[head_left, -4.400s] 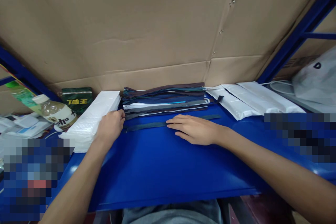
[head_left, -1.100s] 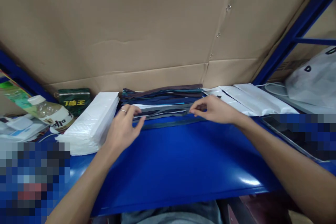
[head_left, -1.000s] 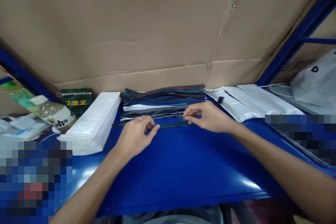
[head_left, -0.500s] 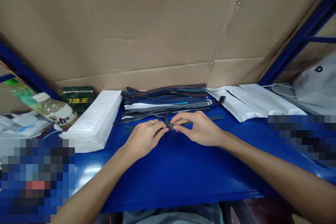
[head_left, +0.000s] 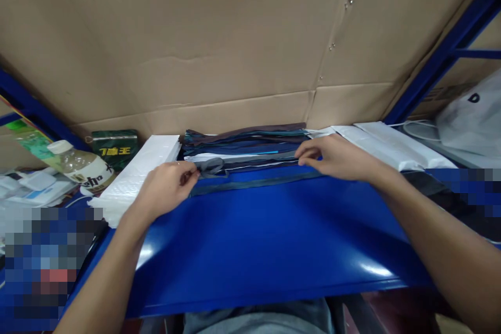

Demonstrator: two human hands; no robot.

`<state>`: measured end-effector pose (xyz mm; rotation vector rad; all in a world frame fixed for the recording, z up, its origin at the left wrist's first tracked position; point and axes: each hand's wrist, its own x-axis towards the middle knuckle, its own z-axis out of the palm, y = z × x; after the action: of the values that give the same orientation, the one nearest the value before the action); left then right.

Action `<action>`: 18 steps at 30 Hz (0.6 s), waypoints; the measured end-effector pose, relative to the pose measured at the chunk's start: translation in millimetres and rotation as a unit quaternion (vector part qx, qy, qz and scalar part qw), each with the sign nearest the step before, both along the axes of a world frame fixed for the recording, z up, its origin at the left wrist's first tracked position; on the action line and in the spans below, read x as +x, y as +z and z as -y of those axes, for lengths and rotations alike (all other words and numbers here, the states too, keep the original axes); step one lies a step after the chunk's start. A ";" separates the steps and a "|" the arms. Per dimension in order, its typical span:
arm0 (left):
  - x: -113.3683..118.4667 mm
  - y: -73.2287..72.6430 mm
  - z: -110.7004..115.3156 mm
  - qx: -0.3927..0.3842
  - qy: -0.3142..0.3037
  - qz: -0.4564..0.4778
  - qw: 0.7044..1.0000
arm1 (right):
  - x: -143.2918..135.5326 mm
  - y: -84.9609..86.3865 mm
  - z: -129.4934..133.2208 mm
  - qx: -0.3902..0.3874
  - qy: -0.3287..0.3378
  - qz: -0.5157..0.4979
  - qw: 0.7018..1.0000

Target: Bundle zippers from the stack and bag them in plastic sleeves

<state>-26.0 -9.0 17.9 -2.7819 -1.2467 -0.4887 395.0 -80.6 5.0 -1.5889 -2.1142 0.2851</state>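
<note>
At the left end of a pile of long zippers (head_left: 242,141), my left hand (head_left: 166,185) is closed with its fingertips on a dark grey zipper (head_left: 211,168), which curls into a loop to the right of them. My right hand (head_left: 332,156) is at the pile's right end, thumb and forefinger pinched together. Whatever lies between those fingertips is too small to make out. A single dark grey zipper (head_left: 254,184) lies stretched out flat in front of the pile, its right end running beneath my right hand.
White padded mailers (head_left: 144,167) are stacked left of the pile, and more white packages (head_left: 383,146) lie to the right. A bottle (head_left: 84,164) and a dark green pouch (head_left: 115,148) stand at the left. Cardboard (head_left: 235,36) walls the back of the blue table (head_left: 254,250).
My hands have parted from the middle, left hand going left and right hand going right. The dark bunched piece between them is gone from there; a grey loop now shows beside my left hand.
</note>
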 end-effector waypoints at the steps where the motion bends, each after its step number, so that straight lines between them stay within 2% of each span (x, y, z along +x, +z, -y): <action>1: -1.7 0.7 -1.6 -0.011 0.001 0.009 1.000 | 4.7 0.4 -1.4 0.004 -0.013 -0.010 1.000; 3: 5.3 -2.3 2.4 -0.046 -0.020 0.028 0.998 | -1.9 0.1 -0.4 -0.008 -0.009 -0.062 0.998; 7: 42.9 -18.6 29.5 -0.095 -0.089 0.060 0.990 | -57.1 -4.8 11.8 -0.102 0.096 -0.192 0.971; 11: 67.7 -31.8 49.1 -0.123 -0.129 0.085 0.980 | -100.2 -12.9 21.9 -0.113 0.140 -0.204 0.962; 18: 69.4 -37.1 50.3 -0.139 -0.158 0.121 0.970 | -106.2 -26.6 21.9 -0.133 0.135 -0.238 0.953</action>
<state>43.4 -59.2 -19.2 -3.2655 -0.9722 -0.7474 288.8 -102.5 -21.6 -1.1966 -1.9524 0.9785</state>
